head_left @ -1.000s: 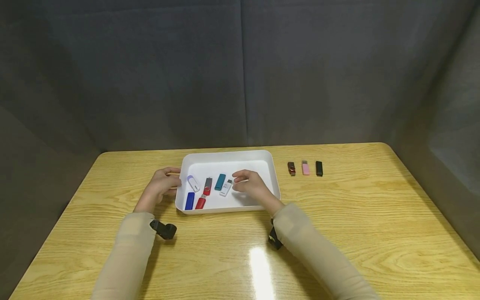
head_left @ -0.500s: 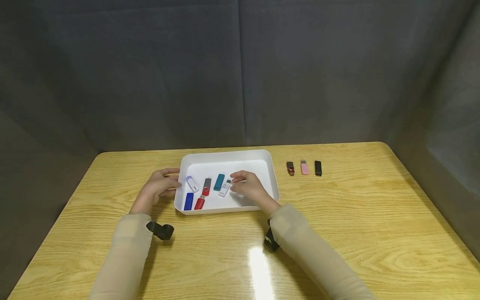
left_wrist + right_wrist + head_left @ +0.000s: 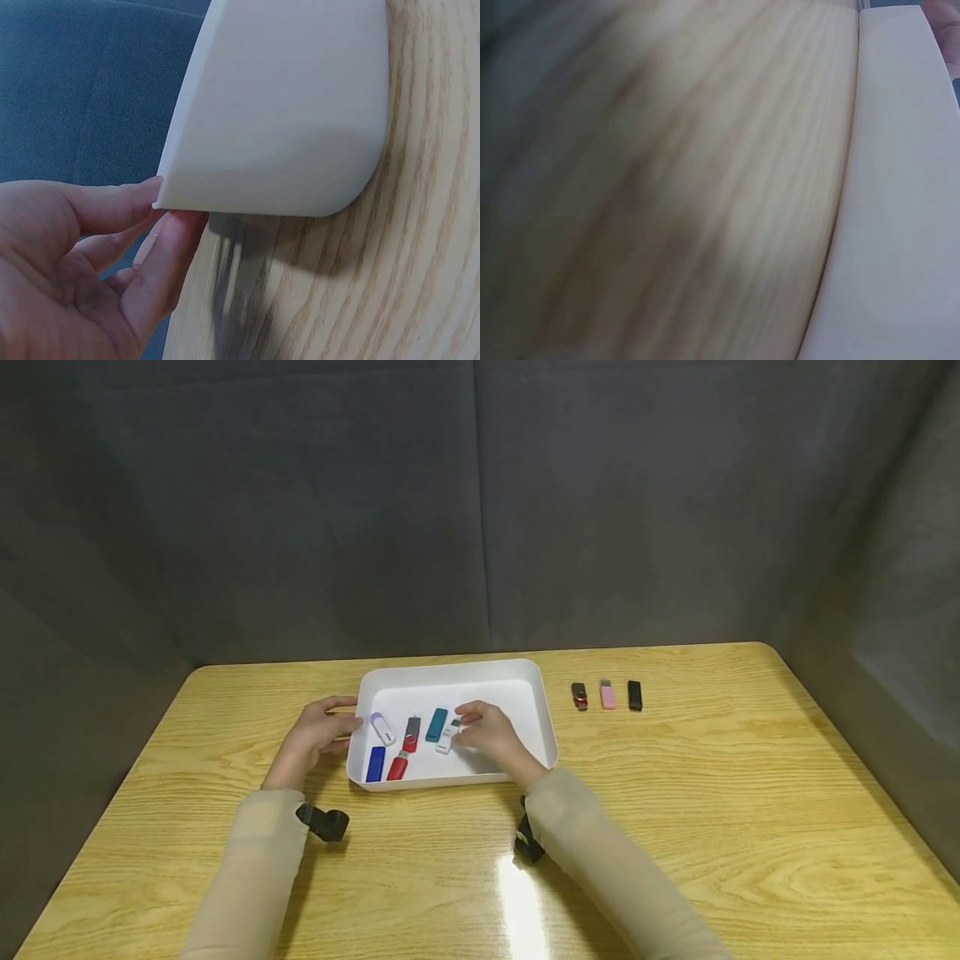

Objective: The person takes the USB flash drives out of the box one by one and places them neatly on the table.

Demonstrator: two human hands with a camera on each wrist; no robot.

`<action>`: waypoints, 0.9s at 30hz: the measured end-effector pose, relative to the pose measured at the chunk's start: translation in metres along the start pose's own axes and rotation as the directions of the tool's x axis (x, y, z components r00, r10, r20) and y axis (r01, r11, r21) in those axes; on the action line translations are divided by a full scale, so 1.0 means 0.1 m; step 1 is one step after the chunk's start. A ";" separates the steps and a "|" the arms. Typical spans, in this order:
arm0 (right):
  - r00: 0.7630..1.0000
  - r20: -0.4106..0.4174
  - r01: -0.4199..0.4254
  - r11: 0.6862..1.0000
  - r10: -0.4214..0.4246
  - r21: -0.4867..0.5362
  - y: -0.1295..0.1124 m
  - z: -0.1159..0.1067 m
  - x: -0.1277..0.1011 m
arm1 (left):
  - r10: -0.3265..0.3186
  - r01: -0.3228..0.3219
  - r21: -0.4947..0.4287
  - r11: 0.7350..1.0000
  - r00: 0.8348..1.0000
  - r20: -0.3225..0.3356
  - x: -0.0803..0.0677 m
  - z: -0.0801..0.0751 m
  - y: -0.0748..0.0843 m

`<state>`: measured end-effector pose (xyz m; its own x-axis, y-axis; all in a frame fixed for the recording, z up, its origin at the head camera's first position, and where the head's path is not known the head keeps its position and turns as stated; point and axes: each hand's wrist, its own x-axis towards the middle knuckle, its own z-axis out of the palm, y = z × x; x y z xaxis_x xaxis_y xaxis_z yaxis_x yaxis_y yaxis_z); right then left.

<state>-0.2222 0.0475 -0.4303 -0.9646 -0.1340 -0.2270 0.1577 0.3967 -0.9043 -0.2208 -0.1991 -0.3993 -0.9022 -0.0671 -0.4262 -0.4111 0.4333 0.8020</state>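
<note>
A white tray (image 3: pixel 450 670) sits mid-table with several USB sticks in it: a white-lavender one (image 3: pixel 382 727), a red-grey one (image 3: pixel 412 733), a teal one (image 3: pixel 437 724), a white one (image 3: pixel 447 742), a blue one (image 3: pixel 375 763) and a red one (image 3: pixel 397 767). My left hand (image 3: pixel 347 727) grips the tray's left rim; in the left wrist view its fingers (image 3: pixel 142 240) pinch the rim's corner (image 3: pixel 285 112). My right hand (image 3: pixel 459 731) reaches into the tray and its curled thumb and forefinger close on the white stick's end.
A dark red stick (image 3: pixel 579 695), a pink stick (image 3: pixel 607 695) and a black stick (image 3: pixel 634 695) lie in a row on the wooden table (image 3: pixel 712 793), right of the tray. Grey cloth walls surround the table. The right wrist view is blurred, showing tray wall (image 3: pixel 900 225).
My right hand has slid left inside the tray until its fingertips reach the white stick. My left hand has stayed on the tray's rim.
</note>
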 end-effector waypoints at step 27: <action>0.986 0.085 0.161 0.956 -0.144 -0.247 -0.11 0.11 -0.04 | 0.006 -0.006 -0.010 1.000 1.000 0.002 0.00 0.01 -0.01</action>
<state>-0.2180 0.0338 -0.4235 -0.9559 -0.2663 -0.1239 -0.0569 0.5817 -0.8114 -0.2206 -0.1989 -0.4006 -0.9043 -0.0629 -0.4223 -0.4071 0.4250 0.8085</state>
